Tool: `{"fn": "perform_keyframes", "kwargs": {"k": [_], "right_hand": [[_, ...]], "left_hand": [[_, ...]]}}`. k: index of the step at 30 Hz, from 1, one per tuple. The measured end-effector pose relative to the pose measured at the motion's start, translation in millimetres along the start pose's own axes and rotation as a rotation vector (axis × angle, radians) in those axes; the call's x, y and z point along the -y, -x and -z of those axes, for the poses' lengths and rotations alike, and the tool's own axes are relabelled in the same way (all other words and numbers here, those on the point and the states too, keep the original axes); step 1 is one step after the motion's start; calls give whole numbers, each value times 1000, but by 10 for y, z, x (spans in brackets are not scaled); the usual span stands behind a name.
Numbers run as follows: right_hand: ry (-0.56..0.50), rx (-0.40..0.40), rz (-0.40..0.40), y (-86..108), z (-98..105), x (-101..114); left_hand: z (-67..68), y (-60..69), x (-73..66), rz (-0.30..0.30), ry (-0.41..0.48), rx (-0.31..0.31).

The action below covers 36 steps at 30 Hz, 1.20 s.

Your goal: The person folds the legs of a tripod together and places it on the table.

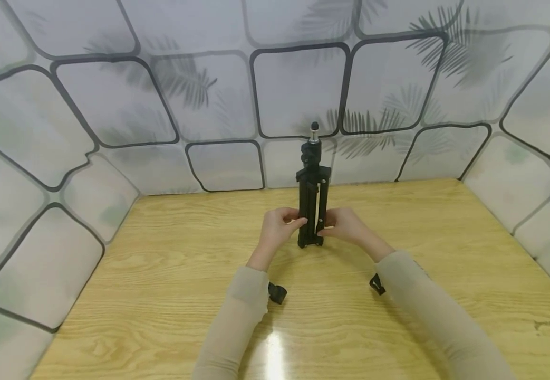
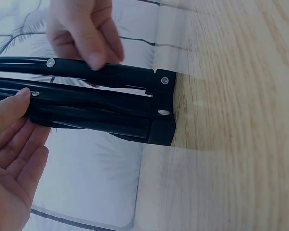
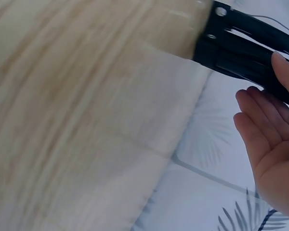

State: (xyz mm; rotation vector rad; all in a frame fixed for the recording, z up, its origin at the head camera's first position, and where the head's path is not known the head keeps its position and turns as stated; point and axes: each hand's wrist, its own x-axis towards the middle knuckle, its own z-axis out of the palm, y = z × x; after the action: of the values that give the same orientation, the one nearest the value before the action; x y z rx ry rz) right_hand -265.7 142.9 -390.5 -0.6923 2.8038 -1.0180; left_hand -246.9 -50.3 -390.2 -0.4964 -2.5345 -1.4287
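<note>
A folded black light stand [image 1: 310, 198] is held upright in the middle of the table, its silver-and-black tip at the top. My left hand [image 1: 278, 230] grips its legs from the left, the thumb in front and the fingers behind. From the right, my right hand [image 1: 346, 226] pinches a leg near the lower end. In the left wrist view the stand's lower end [image 2: 163, 108] shows two rivets, close to the wood; whether it touches the table I cannot tell. The right wrist view shows the right hand's palm [image 3: 279, 168] beside the legs.
The wooden table [image 1: 175, 295] has patterned cloth walls [image 1: 298, 95] at the back and both sides. A small black piece [image 1: 277, 293] shows beside the left sleeve, another black piece [image 1: 377, 284] beside the right sleeve.
</note>
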Motion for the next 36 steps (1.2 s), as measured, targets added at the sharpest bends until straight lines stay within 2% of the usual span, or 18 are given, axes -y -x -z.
{"fn": "perform_keyframes", "kwargs": {"k": [5,14,20,26,28,30,33,36], "right_hand": [[-29,62,-29,-32,-64,-24],[61,100,-20,-64,-161,-125],[77,101,0,-82,-191,-151],[95,94,26,-94,-200,-125],[98,97,25,-94,-209,-123],[99,98,20,-91,-212,-123],[105,95,0,-82,-208,-120],[115,97,-23,-77,-191,-118]], "left_hand": [[-2,6,-10,12,8,4],[-8,-1,-11,12,16,-4],[7,-6,-10,25,22,1],[87,-31,-2,38,46,14],[144,-42,-27,14,71,-8],[221,-65,-90,-26,103,-54],[363,-140,-266,-146,143,-154],[505,-238,-520,-286,164,-264]]}}
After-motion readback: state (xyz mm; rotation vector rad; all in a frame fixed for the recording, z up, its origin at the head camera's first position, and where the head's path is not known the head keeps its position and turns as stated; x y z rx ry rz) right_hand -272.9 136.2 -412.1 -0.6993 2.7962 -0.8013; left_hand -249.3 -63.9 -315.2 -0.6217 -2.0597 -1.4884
